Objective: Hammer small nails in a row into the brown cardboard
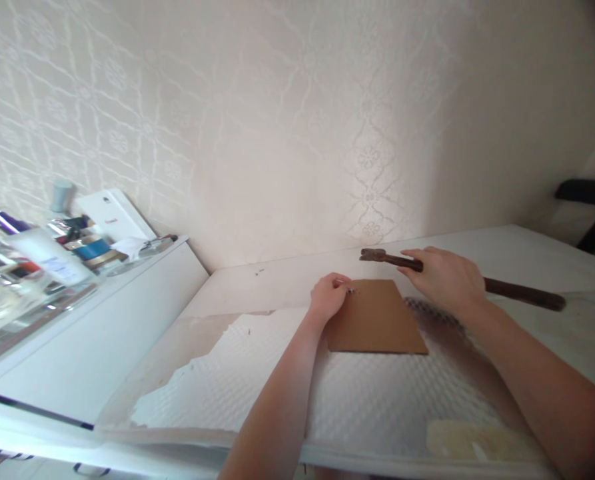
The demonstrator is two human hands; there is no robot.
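A brown cardboard piece (377, 320) lies flat on white bubble-textured wrap. At its far left corner, my left hand (330, 295) rests with thumb and finger pinched on a small, thin, nail-like metal piece (350, 291), too small to make out well. My right hand (447, 279) is wrapped round the handle of a dark brown hammer (520, 293). The hammer's head (373, 255) is raised above the far edge of the cardboard, pointing left, with the handle end sticking out to the right.
Textured wrap (212, 380) with a torn edge covers part of the white table (247, 287). Some tiny dark bits (260, 271) lie near the wall. On the left, a white cabinet (102, 333) carries bottles, tape and a white box (114, 217). A black chair part (587, 193) stands far right.
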